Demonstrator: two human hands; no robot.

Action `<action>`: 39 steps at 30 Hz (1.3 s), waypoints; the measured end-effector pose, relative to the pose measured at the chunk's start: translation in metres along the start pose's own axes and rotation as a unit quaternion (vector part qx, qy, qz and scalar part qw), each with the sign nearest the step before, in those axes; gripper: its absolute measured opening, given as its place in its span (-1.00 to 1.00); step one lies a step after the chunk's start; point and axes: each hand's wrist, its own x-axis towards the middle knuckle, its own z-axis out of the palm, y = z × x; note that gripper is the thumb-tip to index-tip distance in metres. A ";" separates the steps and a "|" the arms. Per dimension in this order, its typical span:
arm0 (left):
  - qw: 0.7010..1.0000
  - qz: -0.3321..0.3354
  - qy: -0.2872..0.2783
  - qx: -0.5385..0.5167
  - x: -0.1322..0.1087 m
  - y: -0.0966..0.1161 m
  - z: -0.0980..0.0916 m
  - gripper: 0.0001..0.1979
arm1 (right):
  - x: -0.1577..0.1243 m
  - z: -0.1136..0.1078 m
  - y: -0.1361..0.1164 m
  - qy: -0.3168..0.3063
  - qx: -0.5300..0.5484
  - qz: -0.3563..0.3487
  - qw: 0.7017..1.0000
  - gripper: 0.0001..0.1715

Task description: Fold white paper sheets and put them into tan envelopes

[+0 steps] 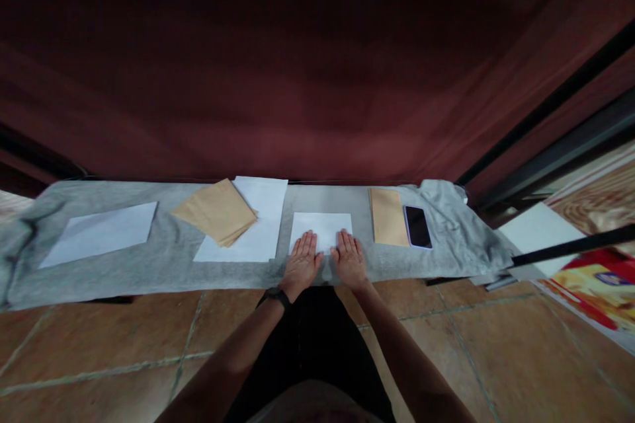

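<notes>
A small white sheet of paper (322, 222), perhaps folded, lies on the grey cloth straight in front of me. My left hand (302, 261) rests flat on its lower left part, fingers stretched out. On the lower right part lies my right hand (350, 259), also flat with its fingers extended. Neither hand grips anything. To the left, several brown envelopes (218, 211) are fanned over larger white sheets (258, 238). A neat stack of brown envelopes (389, 217) sits to the right of my right hand.
A phone (418, 227) with a dark screen touches or nearly touches the right envelope stack. Another white sheet (102, 232) lies at the far left. The cloth-covered bench (169, 271) stands against a dark red surface (297, 112). A colourful box (602, 284) is at the right.
</notes>
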 end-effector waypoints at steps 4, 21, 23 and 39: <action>0.999 -0.031 0.008 -0.002 -0.002 0.001 0.001 -0.39 | -0.001 0.002 0.010 0.020 -0.013 0.017 1.000 -0.33; 0.999 -0.023 0.007 -0.028 0.068 0.009 0.020 -0.34 | -0.001 0.001 0.013 0.008 0.001 0.019 1.000 -0.31; 0.999 -0.036 0.015 -0.031 0.069 0.001 0.021 -0.34 | -0.002 0.000 0.013 0.006 0.002 0.020 1.000 -0.30; 0.998 -0.042 -0.031 -0.021 0.072 -0.015 0.016 -0.41 | 0.077 0.016 -0.028 -0.083 0.079 -0.013 0.993 -0.41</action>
